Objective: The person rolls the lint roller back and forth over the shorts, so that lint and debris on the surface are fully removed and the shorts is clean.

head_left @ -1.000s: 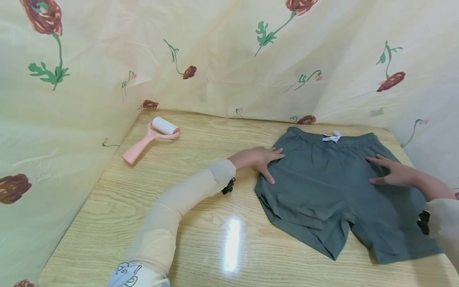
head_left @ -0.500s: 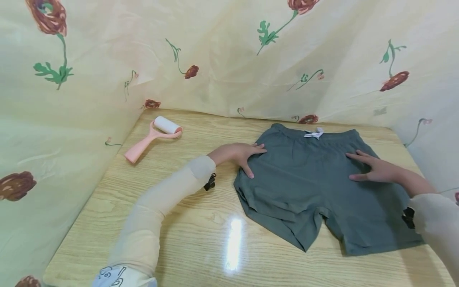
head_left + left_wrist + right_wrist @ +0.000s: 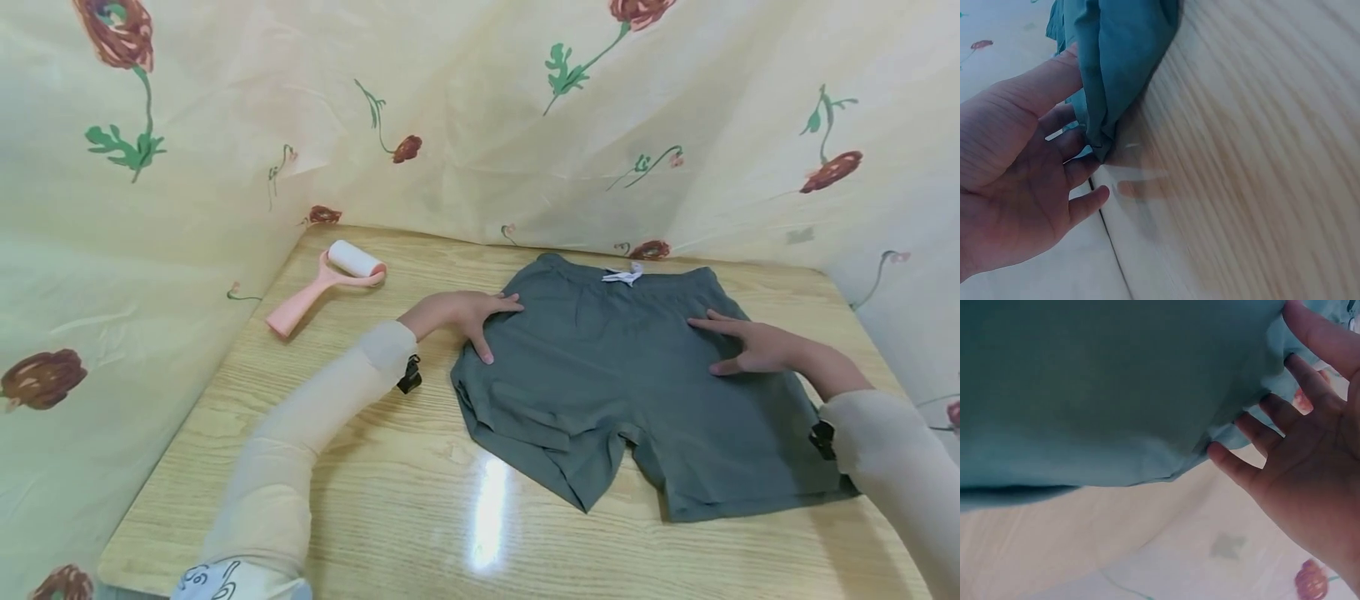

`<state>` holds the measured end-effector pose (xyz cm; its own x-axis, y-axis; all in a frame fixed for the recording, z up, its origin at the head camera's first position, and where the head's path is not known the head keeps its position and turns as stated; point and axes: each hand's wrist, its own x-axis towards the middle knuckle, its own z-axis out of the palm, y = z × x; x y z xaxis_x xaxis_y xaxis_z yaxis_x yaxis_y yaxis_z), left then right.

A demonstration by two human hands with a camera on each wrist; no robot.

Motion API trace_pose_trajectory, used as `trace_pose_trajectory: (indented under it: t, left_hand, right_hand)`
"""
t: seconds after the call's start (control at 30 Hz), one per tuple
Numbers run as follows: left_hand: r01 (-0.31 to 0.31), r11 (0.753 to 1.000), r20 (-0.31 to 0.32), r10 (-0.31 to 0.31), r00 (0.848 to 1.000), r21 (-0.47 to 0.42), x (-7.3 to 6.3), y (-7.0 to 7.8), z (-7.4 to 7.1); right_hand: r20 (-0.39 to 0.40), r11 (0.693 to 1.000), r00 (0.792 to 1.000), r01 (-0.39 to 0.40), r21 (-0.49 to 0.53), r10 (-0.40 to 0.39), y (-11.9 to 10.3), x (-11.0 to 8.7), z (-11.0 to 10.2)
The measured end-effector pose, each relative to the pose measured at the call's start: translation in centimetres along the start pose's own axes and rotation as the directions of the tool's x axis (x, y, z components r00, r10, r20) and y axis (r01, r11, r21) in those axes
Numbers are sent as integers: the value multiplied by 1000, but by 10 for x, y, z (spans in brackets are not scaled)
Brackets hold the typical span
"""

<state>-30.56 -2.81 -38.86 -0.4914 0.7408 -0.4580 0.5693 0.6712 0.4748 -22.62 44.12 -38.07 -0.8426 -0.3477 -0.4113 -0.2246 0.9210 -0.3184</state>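
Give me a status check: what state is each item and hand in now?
Gray-green shorts: spread out, one leg creased.
White drawstring: looks tied.
Pink-handled lint roller: lying on the wood-grain table, unheld.
Floral curtain: hanging behind the table, wrinkled.
Left hand: fingers spread, touching the shorts' edge.
Right hand: fingers spread, fingertips on the shorts.

Grey-green shorts (image 3: 592, 367), white drawstring (image 3: 624, 275), pink-and-white roller (image 3: 326, 280), cream backdrop (image 3: 472, 108) with red flowers (image 3: 408, 149)

Wears long cream sleeves (image 3: 288, 450), slightly wrinkled, plain cuffs (image 3: 388, 343). Shows pale-blue fabric (image 3: 206, 586) with dark line doodles, low on left arm. Carries small black fittings (image 3: 410, 377) by both cuffs.
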Motion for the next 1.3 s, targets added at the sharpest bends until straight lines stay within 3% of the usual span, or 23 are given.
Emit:
trace_pose_trajectory:
  t: [0.2,0.67,1.3]
  left_hand:
    - [-1,1000,2,1,1000,-9,-12,-12,-2]
    - [68,995,-16,-70,997,-69,-45,-43,-3]
    - [61,990,-4,-62,998,-130,-80,-77,-5]
  right_hand:
    - [-14,1000,1000,17,-22,-17,-19,10,-2]
    - [-56,994,996,69,-89,-74,-60,36,0]
    - [-95,989,988,108,-106,-118,-98,56,10]
